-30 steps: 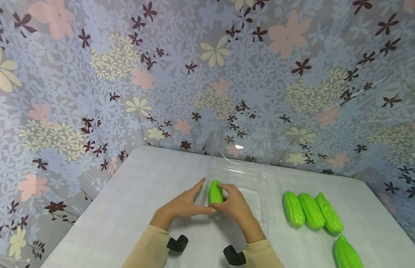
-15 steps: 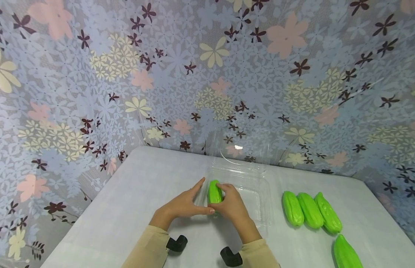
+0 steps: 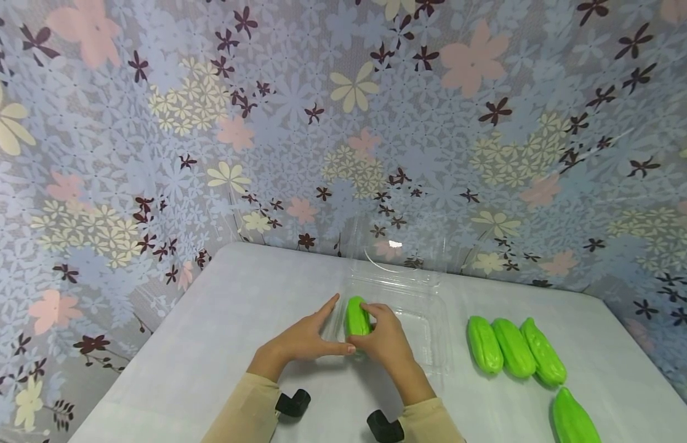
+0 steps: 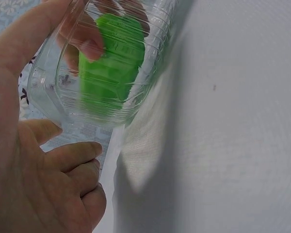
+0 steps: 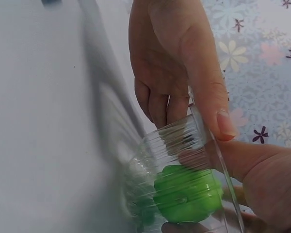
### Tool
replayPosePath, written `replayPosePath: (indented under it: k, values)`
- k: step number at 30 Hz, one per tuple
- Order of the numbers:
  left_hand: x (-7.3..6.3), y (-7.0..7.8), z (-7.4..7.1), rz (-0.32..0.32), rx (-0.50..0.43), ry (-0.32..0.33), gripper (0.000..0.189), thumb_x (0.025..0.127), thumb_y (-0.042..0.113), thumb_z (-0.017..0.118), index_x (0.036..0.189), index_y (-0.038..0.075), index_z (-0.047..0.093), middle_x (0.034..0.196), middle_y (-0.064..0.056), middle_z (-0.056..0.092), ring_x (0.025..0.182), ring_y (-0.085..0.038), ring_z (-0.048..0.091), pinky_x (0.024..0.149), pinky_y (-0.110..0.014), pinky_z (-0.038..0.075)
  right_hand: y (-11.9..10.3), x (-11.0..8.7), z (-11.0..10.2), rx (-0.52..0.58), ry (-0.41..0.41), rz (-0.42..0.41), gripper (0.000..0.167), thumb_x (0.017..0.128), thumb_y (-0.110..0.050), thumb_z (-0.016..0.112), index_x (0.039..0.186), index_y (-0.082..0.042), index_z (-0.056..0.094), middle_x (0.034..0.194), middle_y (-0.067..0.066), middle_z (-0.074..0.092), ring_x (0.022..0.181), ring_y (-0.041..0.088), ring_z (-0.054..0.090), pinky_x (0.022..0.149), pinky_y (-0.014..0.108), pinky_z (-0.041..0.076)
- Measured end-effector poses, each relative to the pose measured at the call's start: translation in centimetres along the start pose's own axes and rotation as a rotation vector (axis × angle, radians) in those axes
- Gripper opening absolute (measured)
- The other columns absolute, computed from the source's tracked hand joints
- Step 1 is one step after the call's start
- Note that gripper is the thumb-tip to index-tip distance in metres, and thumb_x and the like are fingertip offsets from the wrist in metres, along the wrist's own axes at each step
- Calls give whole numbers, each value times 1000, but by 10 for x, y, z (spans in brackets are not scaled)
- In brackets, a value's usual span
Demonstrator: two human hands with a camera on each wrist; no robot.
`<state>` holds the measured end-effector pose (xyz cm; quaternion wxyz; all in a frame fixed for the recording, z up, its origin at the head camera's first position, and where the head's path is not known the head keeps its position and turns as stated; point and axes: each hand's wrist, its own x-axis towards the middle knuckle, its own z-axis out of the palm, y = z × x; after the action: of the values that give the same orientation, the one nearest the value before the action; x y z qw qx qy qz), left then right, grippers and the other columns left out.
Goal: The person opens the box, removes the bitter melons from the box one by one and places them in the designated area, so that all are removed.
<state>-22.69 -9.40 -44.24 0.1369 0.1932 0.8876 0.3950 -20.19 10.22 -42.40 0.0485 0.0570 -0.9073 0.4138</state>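
A ribbed bright green toy vegetable (image 3: 355, 318) stands lengthwise at the left side of a clear plastic clamshell container (image 3: 439, 320). My right hand (image 3: 389, 337) grips it between thumb and fingers, reaching down inside the container. My left hand (image 3: 301, 338) is spread around the near left corner, its thumb along the front rim and its index finger along the left side. In the left wrist view, the green vegetable (image 4: 111, 73) shows through the ribbed clear wall. From the right wrist, the left thumb (image 5: 225, 124) lies at the container's rim (image 5: 226, 177).
The container's clear lid (image 3: 399, 246) stands up at the back, against the flowered wall covering (image 3: 299, 123). To the right, three more green vegetables (image 3: 515, 349) lie side by side on the white table (image 3: 227, 320). Another green vegetable (image 3: 573, 418) lies nearer, partly cut off.
Almost nothing moves. Both hands keep their places at the container, and the right hand and green vegetable shift only very slightly.
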Motion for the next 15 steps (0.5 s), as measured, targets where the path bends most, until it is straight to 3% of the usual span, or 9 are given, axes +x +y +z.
replayPosePath:
  k: [8,15]
  values:
    - [-1,2,-1,-5,-2,-5,115,76,67,76,164,28,14,163,-12,27,144,-39,32,110,-64,33,-3,-4,-8,43,-1,24,73,73,-13,90,137,3,59,139,23,53,102,36,66,78,41,59]
    - [-1,4,-1,-18,-3,-6,114,77,64,78,164,30,12,163,-12,28,144,-38,33,111,-64,33,-4,-10,-21,111,45,6,72,74,-10,89,137,4,59,138,26,52,100,39,67,77,41,60]
